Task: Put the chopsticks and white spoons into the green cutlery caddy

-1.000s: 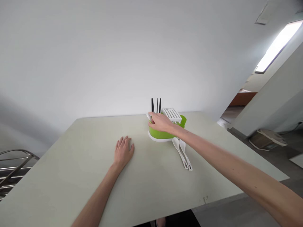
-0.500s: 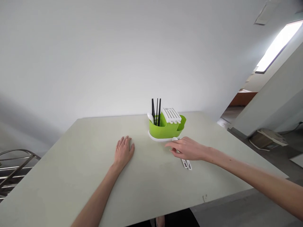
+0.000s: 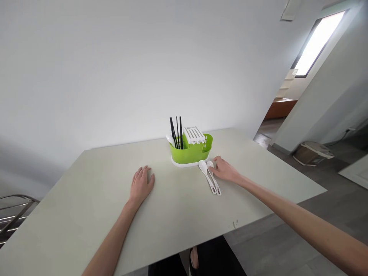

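Observation:
Two white spoons lie side by side on the table, a left spoon (image 3: pixel 206 174) and a right spoon (image 3: pixel 214 179), bowls pointing toward the caddy. My right hand (image 3: pixel 225 170) is at the right spoon's bowl, thumb over its edge and a gap between thumb and forefinger. Just behind the spoons stands a green caddy (image 3: pixel 188 155) with a white base and a white slotted rack (image 3: pixel 194 135) on top. Black chopsticks (image 3: pixel 181 132) and another white spoon (image 3: pixel 170 140) stand in its left compartment. My left hand (image 3: pixel 140 184) rests flat on the tabletop, fingers spread, holding nothing.
The pale table (image 3: pixel 172 214) meets a plain wall (image 3: pixel 129 76) at the back. A metal rack (image 3: pixel 14 216) is beyond the left edge. To the right, a box (image 3: pixel 312 153) sits on the floor near a doorway.
My right hand has shifted off the spoons' bowls to their right side, uncovering both spoons. The view has turned slightly right. My left hand still rests on the table.

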A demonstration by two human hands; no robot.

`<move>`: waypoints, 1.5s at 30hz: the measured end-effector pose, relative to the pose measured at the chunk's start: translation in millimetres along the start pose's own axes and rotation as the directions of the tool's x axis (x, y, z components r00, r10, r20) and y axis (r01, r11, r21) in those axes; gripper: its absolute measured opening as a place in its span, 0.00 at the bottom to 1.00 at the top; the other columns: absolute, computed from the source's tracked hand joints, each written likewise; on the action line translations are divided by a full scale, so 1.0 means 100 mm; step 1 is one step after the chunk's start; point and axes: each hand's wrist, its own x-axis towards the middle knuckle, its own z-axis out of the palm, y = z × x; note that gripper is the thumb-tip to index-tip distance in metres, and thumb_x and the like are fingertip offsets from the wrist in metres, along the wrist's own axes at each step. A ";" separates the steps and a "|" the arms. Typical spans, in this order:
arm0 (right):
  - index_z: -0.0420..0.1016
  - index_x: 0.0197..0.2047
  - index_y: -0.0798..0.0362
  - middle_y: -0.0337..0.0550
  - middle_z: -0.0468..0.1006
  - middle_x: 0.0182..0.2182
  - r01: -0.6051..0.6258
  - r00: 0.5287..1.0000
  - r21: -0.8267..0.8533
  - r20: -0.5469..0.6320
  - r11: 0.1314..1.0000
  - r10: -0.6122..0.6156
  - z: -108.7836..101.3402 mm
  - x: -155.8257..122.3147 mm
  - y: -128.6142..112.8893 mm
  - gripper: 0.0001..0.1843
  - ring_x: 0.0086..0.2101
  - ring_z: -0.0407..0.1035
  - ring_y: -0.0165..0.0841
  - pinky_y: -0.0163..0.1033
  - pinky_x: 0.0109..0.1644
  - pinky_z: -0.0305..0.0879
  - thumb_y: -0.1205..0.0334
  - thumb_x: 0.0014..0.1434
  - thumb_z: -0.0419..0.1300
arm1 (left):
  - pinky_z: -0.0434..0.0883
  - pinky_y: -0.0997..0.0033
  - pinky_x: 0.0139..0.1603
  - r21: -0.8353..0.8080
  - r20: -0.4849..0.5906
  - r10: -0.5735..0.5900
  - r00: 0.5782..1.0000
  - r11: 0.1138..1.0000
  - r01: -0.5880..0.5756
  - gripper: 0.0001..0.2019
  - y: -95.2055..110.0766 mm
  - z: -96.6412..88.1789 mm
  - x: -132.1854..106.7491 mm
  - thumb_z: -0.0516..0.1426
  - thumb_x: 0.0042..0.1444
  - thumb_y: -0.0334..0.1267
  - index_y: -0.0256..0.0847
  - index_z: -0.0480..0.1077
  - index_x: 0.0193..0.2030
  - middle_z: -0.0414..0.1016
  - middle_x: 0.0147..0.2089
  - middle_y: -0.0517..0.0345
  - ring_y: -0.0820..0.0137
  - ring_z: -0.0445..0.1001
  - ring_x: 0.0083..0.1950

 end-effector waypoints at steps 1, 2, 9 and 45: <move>0.64 0.65 0.57 0.60 0.78 0.54 -0.023 1.000 -0.003 -0.009 1.000 0.023 0.04 0.02 0.00 0.29 0.44 0.77 0.43 0.39 0.39 0.63 0.47 0.68 0.57 | 0.61 0.46 0.75 0.001 -0.001 0.000 1.000 1.000 0.000 0.22 0.00 0.00 0.00 0.48 0.69 0.47 0.41 0.68 0.64 0.68 0.73 0.44 0.52 0.60 0.77; 0.64 0.65 0.57 0.61 0.77 0.56 -0.037 0.999 -0.005 -0.015 0.999 0.037 0.07 0.03 0.00 0.29 0.44 0.77 0.43 0.40 0.39 0.63 0.48 0.68 0.57 | 0.61 0.46 0.75 0.004 -0.003 0.000 1.000 1.000 0.000 0.22 0.00 -0.01 0.00 0.48 0.69 0.48 0.41 0.68 0.64 0.69 0.73 0.45 0.52 0.61 0.77; 0.76 0.40 0.53 0.54 0.81 0.47 -0.014 1.000 -0.002 -0.012 1.000 0.014 0.19 -0.03 0.07 0.16 0.43 0.76 0.39 0.38 0.40 0.60 0.56 0.73 0.50 | 0.60 0.47 0.75 0.016 -0.004 0.016 1.000 1.000 -0.016 0.22 0.02 -0.02 0.01 0.47 0.70 0.48 0.40 0.68 0.63 0.69 0.72 0.43 0.53 0.62 0.76; 0.72 0.45 0.46 0.44 0.79 0.42 0.469 0.865 0.288 -0.342 0.835 -0.367 -0.17 -0.71 0.38 0.12 0.39 0.75 0.36 0.41 0.42 0.69 0.53 0.74 0.50 | 0.69 0.74 0.27 -0.565 -0.278 -0.095 0.956 0.821 -0.083 0.14 1.35 -1.70 0.13 0.50 0.73 0.51 0.44 0.67 0.49 0.76 0.32 0.62 0.74 0.73 0.25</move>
